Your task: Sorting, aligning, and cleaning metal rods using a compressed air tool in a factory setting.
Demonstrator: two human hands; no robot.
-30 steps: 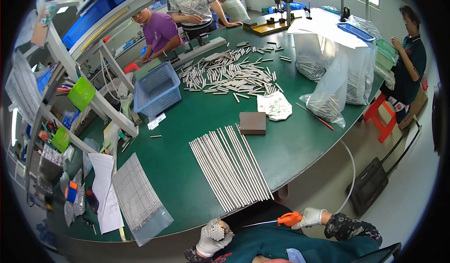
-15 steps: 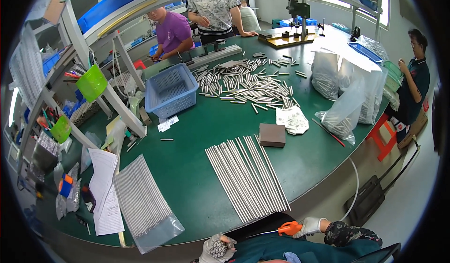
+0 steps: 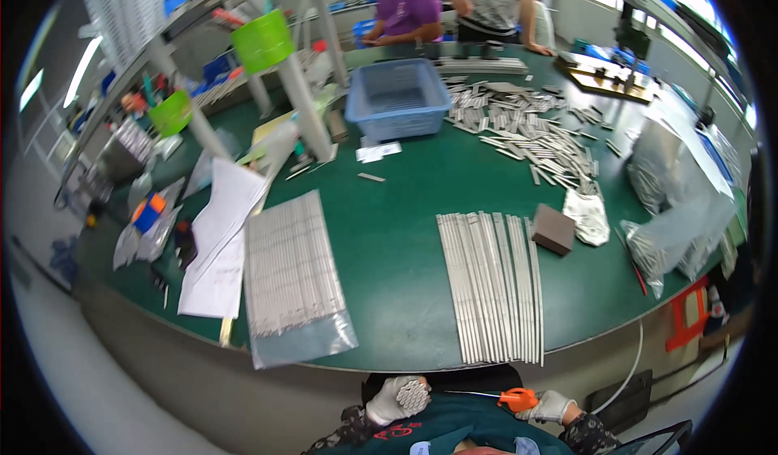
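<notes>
My left hand (image 3: 389, 402), in a white glove, is closed around a bundle of thin metal tubes (image 3: 414, 396), whose round ends face up. My right hand (image 3: 553, 407), also gloved, grips an orange air blow gun (image 3: 519, 399). Its thin metal nozzle points left toward the bundle, with a gap between them. Both hands are in front of the table edge, close to my body. Beyond them on the green table, long metal rods (image 3: 490, 293) lie side by side in a row.
A plastic bag of rods (image 3: 292, 269) lies left, beside paper sheets (image 3: 215, 248). Behind the row are a brown block (image 3: 554, 229) and a white cloth (image 3: 587, 217). Farther back stand a blue basket (image 3: 397, 102) and a pile of short metal pieces (image 3: 539, 135). Filled bags (image 3: 656, 163) stand right.
The view has turned left, so the table contents appear farther right and higher. My left hand shows higher with the tube bundle, and my right hand still holds the blow gun.
</notes>
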